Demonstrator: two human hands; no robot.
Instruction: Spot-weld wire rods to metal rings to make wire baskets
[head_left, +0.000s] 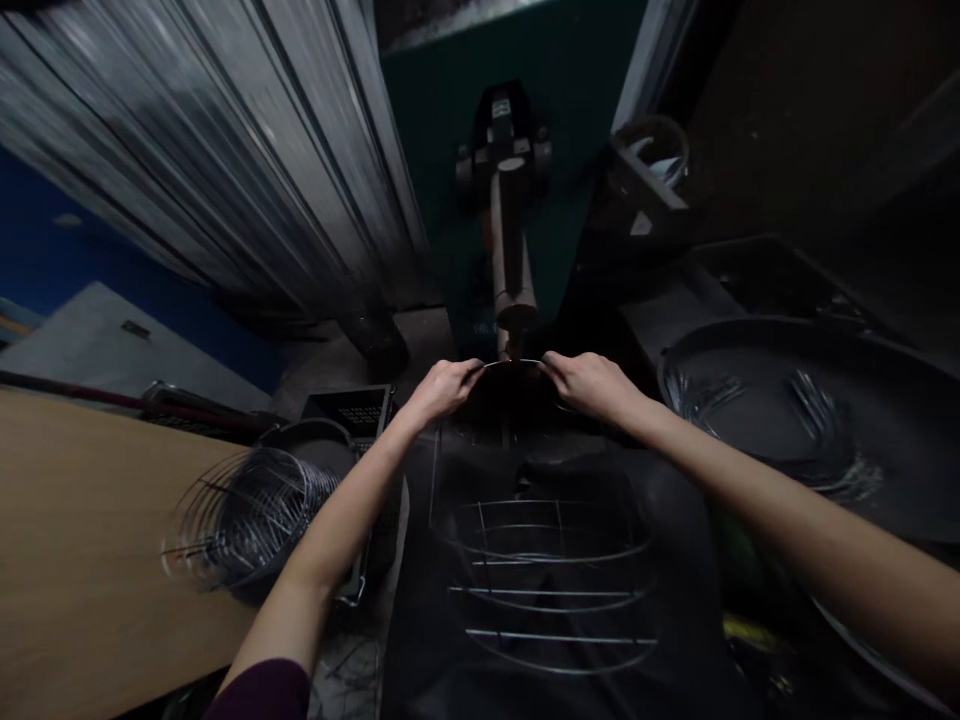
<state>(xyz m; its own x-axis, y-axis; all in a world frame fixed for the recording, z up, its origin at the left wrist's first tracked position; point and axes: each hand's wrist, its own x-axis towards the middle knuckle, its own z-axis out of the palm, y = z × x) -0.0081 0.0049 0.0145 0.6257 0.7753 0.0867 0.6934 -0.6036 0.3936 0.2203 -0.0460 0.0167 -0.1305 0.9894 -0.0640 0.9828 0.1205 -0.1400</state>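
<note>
A thin curved wire (529, 361) spanned the gap between the person's two hands, right at the lower tip of the machine's cylindrical arm (515, 270). It looked like bare metal, slim and pale, with a dull shine against the dark behind it, and it bowed in a shallow arch whose crown sat at the arm's tip; whether the tip pressed on it could not be told. Its long axis ran crosswise, from the person's left to right, with one visible end pointing into each hand and both sides dipping slightly toward the person; the rest was hidden by the fingers. The left hand (444, 387) pinched the wire between thumb and fingers on one side, and the right hand (592, 385) gripped it the same way on the other. Nearer the person, over dark cloth (420, 640), lay a wire frame (551, 593) of straight crosswise rods and rounded wires bowing toward the body; whether it joined the held wire could not be made out. A bundle of wire hoops (259, 510) stood beside the left forearm, and a wide, dark tray (757, 400) with loose wire pieces (817, 405) sat beyond the right forearm.
</note>
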